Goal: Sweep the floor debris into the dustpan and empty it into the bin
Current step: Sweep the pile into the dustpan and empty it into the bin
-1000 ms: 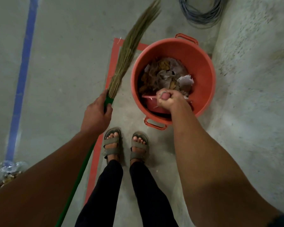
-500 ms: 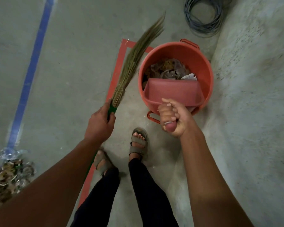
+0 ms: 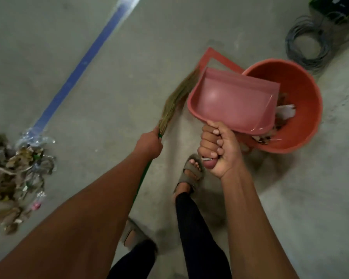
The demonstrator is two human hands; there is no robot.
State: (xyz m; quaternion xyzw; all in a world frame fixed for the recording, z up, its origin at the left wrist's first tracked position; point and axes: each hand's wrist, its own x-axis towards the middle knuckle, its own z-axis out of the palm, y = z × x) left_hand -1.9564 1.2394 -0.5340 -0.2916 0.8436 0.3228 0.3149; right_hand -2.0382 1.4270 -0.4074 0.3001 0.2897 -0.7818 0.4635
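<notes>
Nearest the camera: two bare forearms reach forward and down; below them, black trouser legs and grey sandals [image 3: 191, 174] on a concrete floor [image 3: 89, 109].

Right hand [image 3: 218, 150]: fist curled tight round the dustpan's handle, knuckles toward the camera, thumb end at the bottom of the fist. The handle itself is hidden inside the grip.

Dustpan [image 3: 234, 101]: pink, held up off the floor, scoop face turned toward the camera, pan looks empty. Its far right edge overlaps the bin's near left rim in this view; whether they touch, cannot tell.

Left hand [image 3: 149, 144]: fingers wrapped round the broom [image 3: 177, 97] at the point where the green handle meets the straw bristles. The green handle runs back under the left forearm. Bristles point up and away, their tips passing behind the dustpan's left edge. Motion blur on the bristles.

Bin [image 3: 302, 109]: orange-red, round, standing on the floor to the right, just beyond the right hand. Paper scraps and dry brown litter visible inside, along the dustpan's right side.

Debris pile [image 3: 14, 178]: far left edge of view, on the floor, well apart from bin and dustpan. Dry leaves, clear plastic wrap, small scraps.

Farther out: red floor tape [image 3: 210, 55] forms a corner behind the dustpan; blue floor tape [image 3: 85, 61] runs diagonally from the pile toward the top. Grey cable coil [image 3: 306, 47] lies beyond the bin, top right.
</notes>
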